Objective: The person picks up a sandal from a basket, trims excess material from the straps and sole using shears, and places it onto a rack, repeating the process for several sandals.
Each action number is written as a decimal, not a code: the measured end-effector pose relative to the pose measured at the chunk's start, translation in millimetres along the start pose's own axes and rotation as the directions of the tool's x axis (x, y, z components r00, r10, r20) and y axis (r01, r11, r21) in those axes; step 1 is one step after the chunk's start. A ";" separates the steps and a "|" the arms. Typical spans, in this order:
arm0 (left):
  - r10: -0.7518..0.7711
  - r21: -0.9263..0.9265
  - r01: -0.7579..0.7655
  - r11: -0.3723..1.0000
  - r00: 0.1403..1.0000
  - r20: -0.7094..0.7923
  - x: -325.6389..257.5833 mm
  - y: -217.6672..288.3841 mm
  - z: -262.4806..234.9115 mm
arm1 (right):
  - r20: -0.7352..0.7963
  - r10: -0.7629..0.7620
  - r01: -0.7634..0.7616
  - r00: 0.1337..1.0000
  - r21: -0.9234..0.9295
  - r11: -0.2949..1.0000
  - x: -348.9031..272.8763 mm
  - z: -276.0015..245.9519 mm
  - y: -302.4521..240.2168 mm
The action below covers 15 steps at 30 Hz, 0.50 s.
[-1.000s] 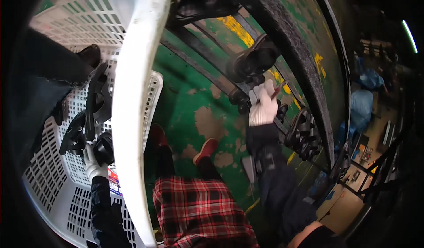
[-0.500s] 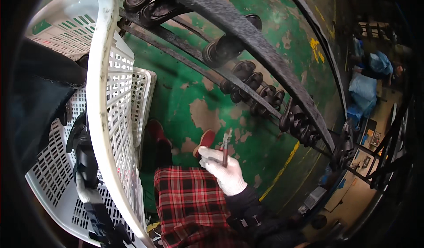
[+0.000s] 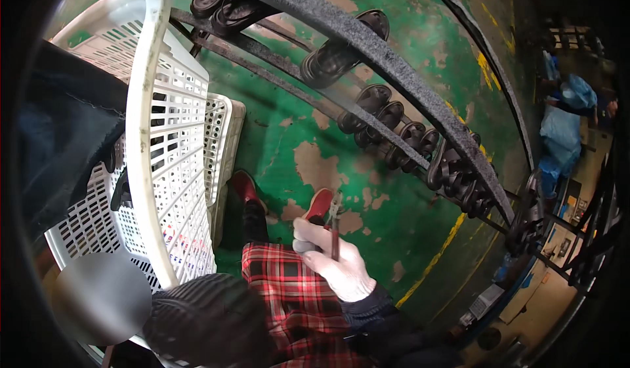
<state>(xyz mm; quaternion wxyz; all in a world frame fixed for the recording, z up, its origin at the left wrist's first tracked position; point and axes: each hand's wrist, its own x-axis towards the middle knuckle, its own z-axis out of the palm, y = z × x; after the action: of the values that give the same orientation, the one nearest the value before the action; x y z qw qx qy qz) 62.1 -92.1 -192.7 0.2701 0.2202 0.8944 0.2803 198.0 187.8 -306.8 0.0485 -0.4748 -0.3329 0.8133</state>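
Note:
My right hand (image 3: pixel 342 271), in a white glove, is closed around a pair of pliers (image 3: pixel 335 235) with red handles, jaws pointing up and away. It hovers above my red-and-black plaid apron (image 3: pixel 289 279) and the green floor. At the lower left, a large dark ribbed, rounded thing (image 3: pixel 207 319) is close to the view. A smeared grey shape (image 3: pixel 102 296) lies beside it, and I cannot make out my left hand's fingers there. Black footwear (image 3: pixel 121 187) shows partly inside the white slatted basket (image 3: pixel 180 132); the rest is hidden.
A black metal rack (image 3: pixel 394 73) runs diagonally ahead, with several black sandals (image 3: pixel 331 63) along its bars. Another white crate (image 3: pixel 226 145) stands behind the basket. Dark cloth (image 3: pixel 79 119) hangs at the left. Blue plastic bags (image 3: pixel 561 135) lie by a workbench (image 3: pixel 538 289) at the right.
My left hand no longer shows with the black footwear inside the basket; the dark ribbed thing now covers the lower left. My right hand still holds the pliers. The view has shifted slightly.

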 end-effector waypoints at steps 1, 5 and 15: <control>0.013 -0.035 -0.012 0.999 0.999 0.048 -2.5 5.7 12.1 | 0.028 -0.008 0.008 1.000 -0.010 1.000 -1.5 -9.3 7.4; -0.117 -0.266 0.189 0.945 0.957 0.265 9.3 35.1 68.7 | 0.103 0.272 -0.207 0.957 -0.416 0.886 -7.4 -32.8 16.8; -0.140 -0.339 0.223 -0.914 0.612 0.779 82.3 59.0 203.9 | 0.026 -0.142 0.091 0.990 -0.877 0.472 -1.9 -41.6 95.3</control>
<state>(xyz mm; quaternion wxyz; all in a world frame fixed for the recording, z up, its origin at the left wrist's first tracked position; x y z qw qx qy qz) 137.7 74.8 -327.8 0.3926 -0.5775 0.0300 0.7152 255.1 133.9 -374.9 -0.1367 -0.4296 -0.7308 0.5126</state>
